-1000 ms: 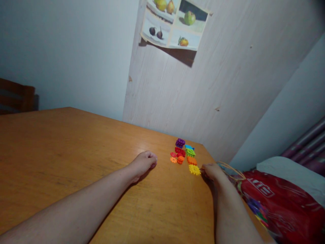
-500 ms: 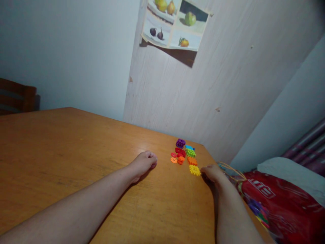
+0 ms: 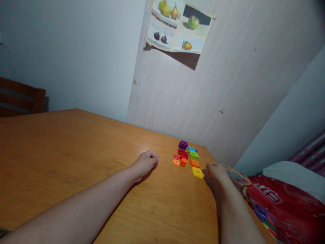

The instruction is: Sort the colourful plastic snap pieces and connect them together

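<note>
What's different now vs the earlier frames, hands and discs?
The camera view shifted: the table and fruit print sit slightly further right and lower. The right hand looks slightly raised beside the yellow notched discs; contact is unclear. No pick-up or release is visible. Unchanged: the left hand, curled, and the disc layout.

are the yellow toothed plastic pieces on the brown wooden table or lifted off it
On it: the yellow pieces lie on the tabletop, beside your right hand. Whether it touches them is unclear.
</note>
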### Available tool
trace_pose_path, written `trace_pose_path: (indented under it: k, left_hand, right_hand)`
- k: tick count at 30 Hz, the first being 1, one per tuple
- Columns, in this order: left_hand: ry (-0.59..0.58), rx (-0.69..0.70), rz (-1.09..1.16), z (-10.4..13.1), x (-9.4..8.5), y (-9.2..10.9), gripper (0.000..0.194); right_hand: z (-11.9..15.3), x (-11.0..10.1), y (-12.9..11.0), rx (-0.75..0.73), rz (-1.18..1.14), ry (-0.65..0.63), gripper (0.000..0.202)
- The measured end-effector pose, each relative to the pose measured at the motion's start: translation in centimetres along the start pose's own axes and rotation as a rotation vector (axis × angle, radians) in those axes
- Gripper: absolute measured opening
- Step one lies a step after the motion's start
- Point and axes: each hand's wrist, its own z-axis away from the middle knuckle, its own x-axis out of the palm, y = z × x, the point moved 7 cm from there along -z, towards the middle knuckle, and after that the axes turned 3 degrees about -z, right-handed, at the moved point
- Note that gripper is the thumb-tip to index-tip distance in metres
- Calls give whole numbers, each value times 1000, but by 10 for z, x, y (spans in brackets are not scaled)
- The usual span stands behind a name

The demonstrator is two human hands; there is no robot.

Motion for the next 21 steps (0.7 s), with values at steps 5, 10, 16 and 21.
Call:
trace_pose_path:
  k: [5,10,16,21]
  left_hand:
    - [59,171,-202,-2,-4,7,5]
    - [58,255,-352,0,1,8,8]
    - [41,373,-526,5,7,13,13]
    - [48,440,-669,5,13,14,14]
  right_hand:
    - [30,38,-45,-136,-107,-118,19]
    - [88,101,-83,-289,-163,-452,23]
    - [112,114,-117,-507,224,-524,25]
    - [112,114,-121,-522,323,-462,28]
